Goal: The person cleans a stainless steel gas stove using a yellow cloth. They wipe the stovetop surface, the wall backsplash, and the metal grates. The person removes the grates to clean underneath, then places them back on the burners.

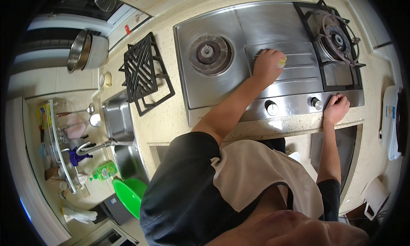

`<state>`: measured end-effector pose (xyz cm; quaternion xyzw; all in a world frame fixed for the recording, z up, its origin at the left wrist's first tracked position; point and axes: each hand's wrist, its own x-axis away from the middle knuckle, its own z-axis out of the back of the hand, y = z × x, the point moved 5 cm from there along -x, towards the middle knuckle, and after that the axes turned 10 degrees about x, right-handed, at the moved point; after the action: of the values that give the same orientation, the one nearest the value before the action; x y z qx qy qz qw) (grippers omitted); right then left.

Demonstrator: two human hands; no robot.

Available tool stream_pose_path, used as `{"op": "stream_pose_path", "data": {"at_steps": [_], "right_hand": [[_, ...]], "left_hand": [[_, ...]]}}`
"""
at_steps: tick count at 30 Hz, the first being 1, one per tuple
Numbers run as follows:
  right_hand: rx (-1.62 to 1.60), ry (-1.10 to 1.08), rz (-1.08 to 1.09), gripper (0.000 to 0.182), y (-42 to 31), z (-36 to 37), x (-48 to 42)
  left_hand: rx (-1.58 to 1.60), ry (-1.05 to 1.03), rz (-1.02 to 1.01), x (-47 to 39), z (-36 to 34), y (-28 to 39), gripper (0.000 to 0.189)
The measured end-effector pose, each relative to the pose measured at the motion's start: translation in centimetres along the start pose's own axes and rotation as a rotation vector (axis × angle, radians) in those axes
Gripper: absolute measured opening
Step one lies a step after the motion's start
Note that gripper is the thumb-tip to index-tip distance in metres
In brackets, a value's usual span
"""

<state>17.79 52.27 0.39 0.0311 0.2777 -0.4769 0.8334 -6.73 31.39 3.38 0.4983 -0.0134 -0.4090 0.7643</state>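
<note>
My left hand point(268, 65) presses down on the stainless-steel gas cooktop point(272, 24), near its middle. A yellow and white sponge point(282, 62) shows at the hand's right side, mostly covered by my fingers. Under and beside that hand are the raised ribs point(299, 66) of the centre panel. My right hand point(337, 109) rests on the right end of the cooktop's front strip with its fingers curled in and nothing visible in them. Just left of it is a metal control knob point(316, 103); a second knob point(272, 108) sits farther left.
The left burner point(211, 53) is uncovered. A black pan support point(141, 69) lies tilted on the counter to the left. Another support point(326, 82) stands around the right burner point(336, 39). Beyond are a steel sink point(118, 114), a green basin point(128, 194) and stacked pots point(96, 52).
</note>
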Motion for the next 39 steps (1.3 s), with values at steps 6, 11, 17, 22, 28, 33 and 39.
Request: {"op": "stream_pose_path", "data": {"at_steps": [6,11,17,22,28,33,39], "right_hand": [[0.076,-0.042,-0.032,0.020,0.5,-0.5,0.2],[0.053,-0.002,0.052,0.020,0.6,-0.7,0.0],[0.083,-0.035,0.017,0.020,0.5,-0.5,0.1],[0.058,-0.032,0.007,0.020,0.5,-0.5,0.0],[0.062,-0.045,-0.016,0.022,0.7,-0.7,0.0],[0.063,0.003,0.005,0.021,3.6,-5.9,0.8],[0.066,0.105,0.079,0.021,3.2,-5.1,0.9]], "left_hand": [[-0.128,0.374,0.031,2.3,5.9,-3.7,0.036],[-0.297,0.194,0.208,3.4,5.5,-2.9,0.038],[-0.360,0.147,0.267,7.1,5.8,-0.8,0.040],[-0.415,0.188,0.283,10.4,8.3,-0.6,0.044],[-0.500,0.263,0.364,13.7,11.9,-0.7,0.033],[-0.292,0.606,0.535,19.0,17.8,-3.9,0.028],[-0.179,0.853,0.551,23.8,24.8,-4.2,0.032]]}}
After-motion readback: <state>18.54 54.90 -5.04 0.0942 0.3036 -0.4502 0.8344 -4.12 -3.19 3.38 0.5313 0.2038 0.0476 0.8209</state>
